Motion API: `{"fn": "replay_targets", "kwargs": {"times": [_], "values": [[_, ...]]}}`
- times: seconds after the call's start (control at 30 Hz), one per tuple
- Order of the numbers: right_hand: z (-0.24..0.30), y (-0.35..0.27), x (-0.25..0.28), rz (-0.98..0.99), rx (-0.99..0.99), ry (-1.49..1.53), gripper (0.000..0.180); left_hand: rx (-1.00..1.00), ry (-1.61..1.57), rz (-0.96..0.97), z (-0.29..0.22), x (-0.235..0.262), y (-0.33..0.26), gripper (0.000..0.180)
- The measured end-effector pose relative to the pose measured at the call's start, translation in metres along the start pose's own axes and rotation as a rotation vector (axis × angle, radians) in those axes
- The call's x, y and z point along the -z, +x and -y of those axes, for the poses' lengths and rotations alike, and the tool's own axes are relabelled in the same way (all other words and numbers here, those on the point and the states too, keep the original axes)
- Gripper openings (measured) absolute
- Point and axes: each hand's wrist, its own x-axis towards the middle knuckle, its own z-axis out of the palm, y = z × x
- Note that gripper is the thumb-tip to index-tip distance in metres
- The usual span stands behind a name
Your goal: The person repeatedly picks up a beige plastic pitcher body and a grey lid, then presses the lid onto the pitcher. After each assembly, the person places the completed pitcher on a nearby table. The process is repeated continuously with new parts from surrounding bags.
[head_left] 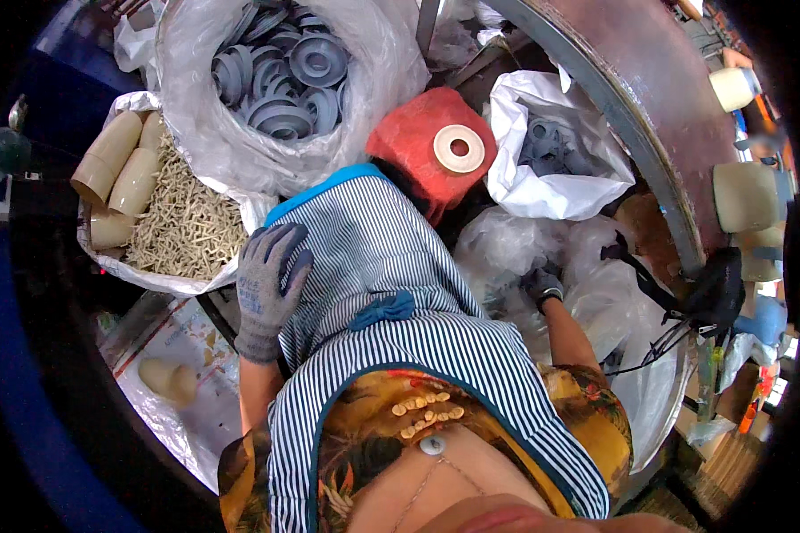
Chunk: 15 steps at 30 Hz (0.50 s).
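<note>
Left hand: your gloved left hand (271, 284) rests flat on your striped apron (382, 266) at the knee, fingers spread, grip released, holding nothing.
Right hand: your right hand (543, 286), in a dark glove, reaches into the clear plastic bag (507, 244) beside your lap; the film hides the fingers, so you cannot tell whether the grip is clenched on a part.
Thing in hand: small grey plastic parts probably lie in that bag, just under your right glove.
Handling: they look light, stiff and smooth, so pinch one by its rim; the bag film is soft and slippery.
Around: a red yarn cone (436, 147) stands beyond your knees, a big sack of grey discs (284, 71) behind it, a white bag of grey pieces (551, 147) to the right, and cardboard cones (116, 169) to the left.
</note>
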Motion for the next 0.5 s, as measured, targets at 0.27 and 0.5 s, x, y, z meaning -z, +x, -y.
{"fn": "replay_targets", "kwargs": {"times": [0.27, 0.5], "values": [[0.019, -0.183, 0.210, -0.828, 0.199, 0.428, 0.032, -0.275, -0.359, 0.052, -0.044, -0.016, 0.046, 0.050], [0.224, -0.274, 0.305, -0.913, 0.775, 0.879, 0.037, -0.341, -1.105, -0.160, -0.122, -0.085, 0.102, 0.088]]}}
